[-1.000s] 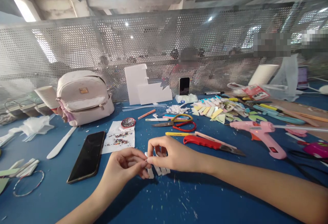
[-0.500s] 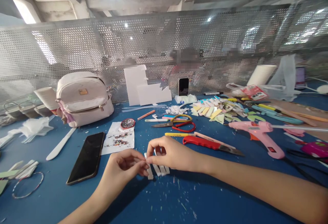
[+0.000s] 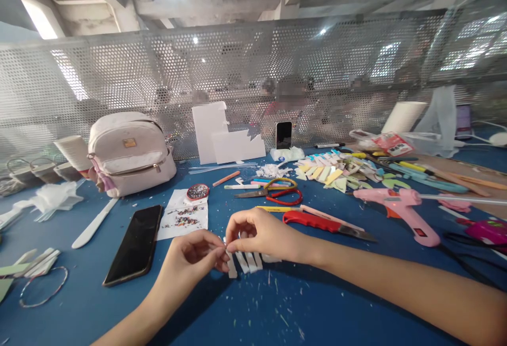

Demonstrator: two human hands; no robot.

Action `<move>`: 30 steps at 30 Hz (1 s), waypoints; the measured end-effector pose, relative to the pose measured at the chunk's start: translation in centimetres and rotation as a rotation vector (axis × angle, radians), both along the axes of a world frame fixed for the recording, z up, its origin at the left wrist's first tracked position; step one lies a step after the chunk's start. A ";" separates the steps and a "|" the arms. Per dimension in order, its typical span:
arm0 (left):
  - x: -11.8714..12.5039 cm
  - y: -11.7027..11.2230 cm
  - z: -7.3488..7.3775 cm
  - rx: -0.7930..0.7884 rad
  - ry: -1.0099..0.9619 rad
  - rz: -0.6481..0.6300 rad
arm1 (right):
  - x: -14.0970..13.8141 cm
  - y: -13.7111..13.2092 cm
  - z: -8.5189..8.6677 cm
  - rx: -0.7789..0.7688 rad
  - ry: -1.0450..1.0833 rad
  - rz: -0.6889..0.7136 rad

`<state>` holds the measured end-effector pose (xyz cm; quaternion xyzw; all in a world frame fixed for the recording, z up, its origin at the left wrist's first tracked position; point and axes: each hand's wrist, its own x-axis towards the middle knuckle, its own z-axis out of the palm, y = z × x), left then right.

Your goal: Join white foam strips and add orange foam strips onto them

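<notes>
My left hand [image 3: 198, 253] and my right hand [image 3: 259, 235] meet fingertip to fingertip low over the table. Each is closed in a pinch, thumb against forefinger. What lies between the fingertips is too small and covered to make out. Short white strips [image 3: 247, 262] lie in a row just below and behind the fingers; my right hand partly hides them. Tiny pale scraps are scattered on the blue table [image 3: 237, 319] in front. Beyond my left hand is a white paper [image 3: 164, 230] with small coloured bits on it and a round red-rimmed dish [image 3: 197, 192].
A black phone [image 3: 133, 245] lies left of my left hand. A red utility knife [image 3: 312, 221] and scissors [image 3: 253, 193] lie beyond my right hand, with a pink glue gun [image 3: 407, 203] farther right. A pale backpack [image 3: 127, 158] and cut paper pieces [image 3: 328, 169] stand farther back.
Both hands stay in nearly the same place. My right hand's fingers have curled in slightly, and more of the white strips shows beneath that hand.
</notes>
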<state>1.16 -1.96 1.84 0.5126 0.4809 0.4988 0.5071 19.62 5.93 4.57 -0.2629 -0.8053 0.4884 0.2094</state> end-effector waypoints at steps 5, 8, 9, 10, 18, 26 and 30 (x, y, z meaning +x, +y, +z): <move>-0.1 0.1 0.0 -0.007 -0.001 0.002 | -0.1 0.0 0.2 -0.007 0.000 -0.006; 0.0 0.0 0.0 -0.011 -0.006 0.002 | 0.0 -0.1 0.0 0.012 -0.017 -0.016; 0.0 0.0 0.1 -0.012 -0.007 0.001 | 0.1 -0.2 0.0 0.020 -0.025 -0.016; 0.1 -0.1 0.1 -0.013 -0.008 0.000 | 0.1 -0.3 0.0 0.028 -0.033 -0.015; -0.1 0.2 -0.3 -0.024 -0.032 -0.012 | 0.1 -0.5 0.8 0.097 -0.005 -0.043; -0.2 0.3 -0.5 -0.035 -0.036 -0.041 | -0.2 -0.3 -0.2 0.063 0.093 -0.099; -0.1 0.2 -0.5 -0.030 -0.042 -0.046 | -0.2 -0.4 -0.2 0.054 0.095 -0.112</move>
